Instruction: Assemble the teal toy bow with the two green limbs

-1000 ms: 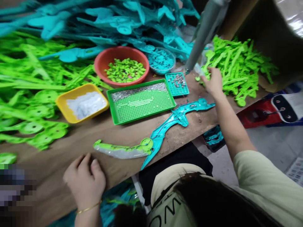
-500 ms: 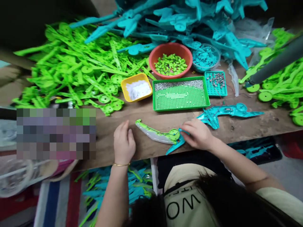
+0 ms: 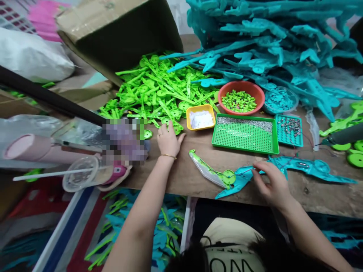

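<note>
My left hand point(image 3: 169, 142) lies over the left part of the wooden table, fingers stretched out and apart, at the edge of the green plastic parts point(image 3: 159, 90). Before me rests a bright green arm piece point(image 3: 229, 176) with a round disc and a clear cover point(image 3: 208, 174), joined to a large blue plastic body point(image 3: 300, 166). My right hand point(image 3: 270, 183) is over the middle of that blue body, its thumb and forefinger closed on a thin wire point(image 3: 245, 172) running from the disc.
Behind stand a yellow tray point(image 3: 187, 120) of white bits, a green tray point(image 3: 241, 149) of small metal pieces, a red bowl point(image 3: 260, 99) and a turquoise tray point(image 3: 297, 142). Blue parts point(image 3: 263, 49) are piled high at the back. A lidded cup point(image 3: 81, 173) is at left.
My left hand has reached away from me toward the green pile, fingers spreading. My right hand has shifted right along the blue body. The view has turned left.
</note>
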### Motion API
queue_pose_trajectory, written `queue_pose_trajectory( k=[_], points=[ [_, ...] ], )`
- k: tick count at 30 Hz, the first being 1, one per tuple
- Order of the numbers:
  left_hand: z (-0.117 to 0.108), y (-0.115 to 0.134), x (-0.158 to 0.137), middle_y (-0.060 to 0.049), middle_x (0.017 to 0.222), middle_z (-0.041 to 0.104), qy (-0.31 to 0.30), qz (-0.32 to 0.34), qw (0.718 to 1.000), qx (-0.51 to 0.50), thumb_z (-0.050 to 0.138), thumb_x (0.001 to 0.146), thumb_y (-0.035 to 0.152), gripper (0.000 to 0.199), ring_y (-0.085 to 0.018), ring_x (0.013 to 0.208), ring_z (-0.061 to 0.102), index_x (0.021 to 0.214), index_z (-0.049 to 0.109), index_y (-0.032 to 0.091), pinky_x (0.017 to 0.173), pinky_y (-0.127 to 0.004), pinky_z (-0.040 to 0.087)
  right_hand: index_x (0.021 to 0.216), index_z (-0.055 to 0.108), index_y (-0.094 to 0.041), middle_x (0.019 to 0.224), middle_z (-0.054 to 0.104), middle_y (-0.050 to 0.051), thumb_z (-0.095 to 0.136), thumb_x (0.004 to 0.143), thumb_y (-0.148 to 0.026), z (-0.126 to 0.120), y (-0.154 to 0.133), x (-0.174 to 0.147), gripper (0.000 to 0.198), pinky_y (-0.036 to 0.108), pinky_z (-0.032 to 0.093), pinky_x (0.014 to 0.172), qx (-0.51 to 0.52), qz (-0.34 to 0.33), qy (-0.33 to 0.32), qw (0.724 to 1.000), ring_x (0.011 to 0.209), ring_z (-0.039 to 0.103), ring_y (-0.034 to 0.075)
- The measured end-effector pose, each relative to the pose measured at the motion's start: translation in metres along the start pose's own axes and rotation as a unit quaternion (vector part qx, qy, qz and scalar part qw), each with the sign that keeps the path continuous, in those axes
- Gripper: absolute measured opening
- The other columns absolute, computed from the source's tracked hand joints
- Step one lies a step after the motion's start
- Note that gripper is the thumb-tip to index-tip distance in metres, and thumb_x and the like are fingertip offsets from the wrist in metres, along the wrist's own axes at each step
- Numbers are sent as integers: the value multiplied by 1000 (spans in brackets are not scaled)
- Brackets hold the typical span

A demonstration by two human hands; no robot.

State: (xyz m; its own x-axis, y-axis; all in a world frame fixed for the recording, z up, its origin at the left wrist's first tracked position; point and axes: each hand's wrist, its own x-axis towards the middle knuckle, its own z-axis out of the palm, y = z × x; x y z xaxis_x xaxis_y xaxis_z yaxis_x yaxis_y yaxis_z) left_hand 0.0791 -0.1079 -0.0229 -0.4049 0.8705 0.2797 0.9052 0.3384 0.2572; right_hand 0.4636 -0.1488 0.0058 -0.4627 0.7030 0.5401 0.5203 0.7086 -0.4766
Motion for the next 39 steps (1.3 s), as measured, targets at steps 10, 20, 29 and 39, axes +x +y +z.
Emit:
queue_pose_trajectory(
  k=[10, 20, 29, 39],
  points=[
    [-25, -19, 0, -21, 132, 54, 73, 43, 990, -114, 59, 85, 30, 57, -32, 126, 49, 137, 45, 11, 109, -49, 37, 110, 62, -22, 96, 70, 6, 63, 85, -16, 2, 0, 0, 26, 33, 55, 79, 46, 84, -4, 995, 87, 67, 19],
    [-49, 112, -146, -11, 131, 60, 78, 209, 864, -451, 65, 79, 8, 87, -21, 119, 59, 150, 20, 29, 102, -40, 50, 139, 47, -36, 148, 48, -1, 42, 98, -39, 51, -80, 36, 42, 42, 35, 117, 498, 290, -104, 811, 138, 43, 18],
    [-46, 49, -99, -14, 115, 57, -65, 0, 968, -244, 57, 86, 35, 40, -29, 114, 54, 121, 61, 16, 103, -49, 42, 131, 57, -28, 127, 63, 9, 59, 89, -35, 35, -39, 32, 43, 45, 51, 99, 211, 200, -58, 955, 118, 60, 24],
    [-25, 33, -90, -9, 100, 67, -186, -149, 870, -432, 54, 83, 39, 38, -20, 88, 67, 114, 54, 16, 83, -41, 56, 132, 54, -22, 118, 60, 12, 53, 90, -33, 57, -26, 13, 43, 40, 53, 93, 54, 145, -82, 985, 109, 61, 23]
  ],
)
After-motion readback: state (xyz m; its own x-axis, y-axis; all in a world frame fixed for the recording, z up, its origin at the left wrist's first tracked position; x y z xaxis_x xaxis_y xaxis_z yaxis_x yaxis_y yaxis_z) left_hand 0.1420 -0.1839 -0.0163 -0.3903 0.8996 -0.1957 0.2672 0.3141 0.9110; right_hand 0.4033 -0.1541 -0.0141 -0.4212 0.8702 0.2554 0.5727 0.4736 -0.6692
